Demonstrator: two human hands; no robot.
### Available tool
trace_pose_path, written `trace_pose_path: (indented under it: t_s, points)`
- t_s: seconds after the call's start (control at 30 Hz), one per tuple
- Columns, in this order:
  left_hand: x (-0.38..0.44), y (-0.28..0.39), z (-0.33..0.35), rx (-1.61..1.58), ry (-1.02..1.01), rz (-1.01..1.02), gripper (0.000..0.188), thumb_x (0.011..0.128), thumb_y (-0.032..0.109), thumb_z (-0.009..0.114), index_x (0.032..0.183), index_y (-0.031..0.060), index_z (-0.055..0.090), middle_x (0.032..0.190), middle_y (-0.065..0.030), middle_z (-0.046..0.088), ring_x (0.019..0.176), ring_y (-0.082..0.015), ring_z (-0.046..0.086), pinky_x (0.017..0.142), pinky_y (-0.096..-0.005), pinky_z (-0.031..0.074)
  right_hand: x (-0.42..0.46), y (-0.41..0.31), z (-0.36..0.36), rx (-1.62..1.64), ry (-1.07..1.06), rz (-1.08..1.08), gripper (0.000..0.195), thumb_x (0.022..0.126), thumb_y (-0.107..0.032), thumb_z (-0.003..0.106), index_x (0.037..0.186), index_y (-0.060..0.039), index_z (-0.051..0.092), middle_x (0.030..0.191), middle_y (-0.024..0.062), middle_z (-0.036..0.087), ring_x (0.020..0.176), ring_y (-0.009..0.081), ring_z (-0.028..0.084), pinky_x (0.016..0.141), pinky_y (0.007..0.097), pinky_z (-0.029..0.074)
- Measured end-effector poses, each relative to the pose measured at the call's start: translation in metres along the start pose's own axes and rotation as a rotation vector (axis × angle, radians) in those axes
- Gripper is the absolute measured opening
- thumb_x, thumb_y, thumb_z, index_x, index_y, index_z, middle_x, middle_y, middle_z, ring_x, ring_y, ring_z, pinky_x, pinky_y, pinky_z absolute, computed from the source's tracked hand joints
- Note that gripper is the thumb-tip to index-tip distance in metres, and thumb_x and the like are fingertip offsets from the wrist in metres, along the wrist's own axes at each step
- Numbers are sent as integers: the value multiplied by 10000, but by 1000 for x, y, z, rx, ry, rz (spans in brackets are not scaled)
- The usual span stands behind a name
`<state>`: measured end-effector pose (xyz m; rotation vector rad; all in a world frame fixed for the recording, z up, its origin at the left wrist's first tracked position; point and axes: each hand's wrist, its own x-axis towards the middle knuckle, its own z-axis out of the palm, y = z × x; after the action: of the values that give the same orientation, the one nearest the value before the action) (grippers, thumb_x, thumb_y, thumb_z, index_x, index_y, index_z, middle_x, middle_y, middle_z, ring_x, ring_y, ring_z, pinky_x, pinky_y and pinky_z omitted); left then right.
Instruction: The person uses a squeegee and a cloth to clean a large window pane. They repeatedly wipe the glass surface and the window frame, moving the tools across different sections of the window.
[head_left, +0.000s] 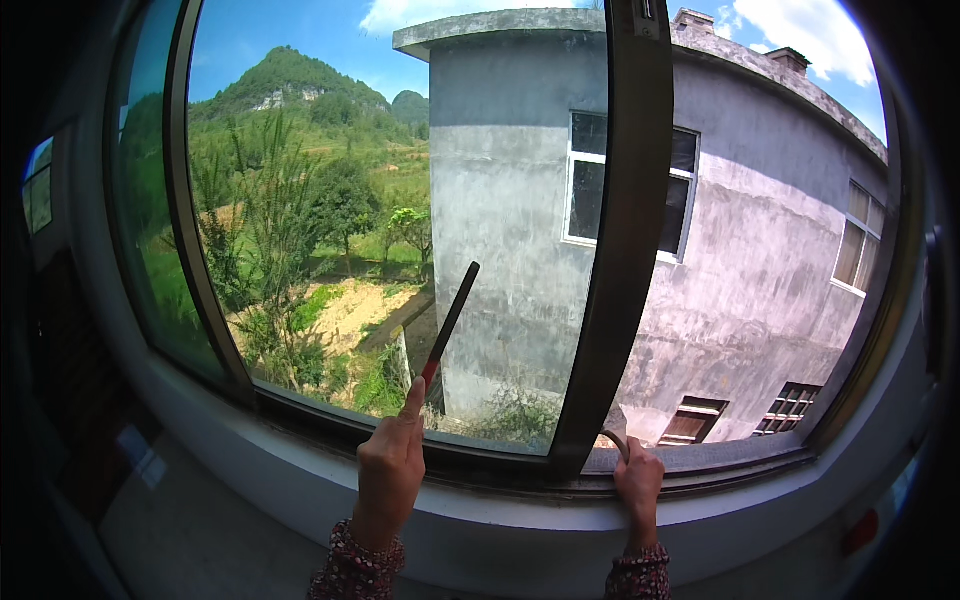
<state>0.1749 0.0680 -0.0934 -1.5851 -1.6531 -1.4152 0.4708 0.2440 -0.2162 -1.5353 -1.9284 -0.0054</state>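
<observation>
My left hand (391, 457) grips the red end of a long, dark, stick-like tool (454, 322), its index finger laid along it. The tool points up and to the right in front of the window pane (510, 300); whether it touches the glass I cannot tell. At the lower right, my right hand (640, 476) is closed on a thin curved handle (616, 442), just right of the dark upright of the sliding window frame (626, 225). What the handle belongs to is mostly hidden or unclear. Both wrists have patterned, dark knitted cuffs.
The dark lower window track (480, 469) runs above a white sill (510, 517). Right of the upright, the window stands open. Outside are a grey concrete building (510, 187), trees and a green hill (292, 82). A red object (860, 532) lies low at the right.
</observation>
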Motion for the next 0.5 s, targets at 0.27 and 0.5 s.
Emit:
trace_pose_path:
  t_s: [0.27,0.5]
  points:
    - [19,2,5,4,56,92,588,849,-28,608,1384,161,453,656,-134,517,540,-255,533,520,-380,456,0,0,2,-4,4,23,165,772,-107,585,932,-72,581,787,162,644,732,378,633,663,475,491]
    - [6,6,8,-7,-1,59,601,840,-34,613,1388,148,446,643,-127,513,534,-255,530,518,-392,454,0,6,5,-13,15,-44,204,768,-108,581,970,-75,577,794,158,649,735,371,634,662,473,491]
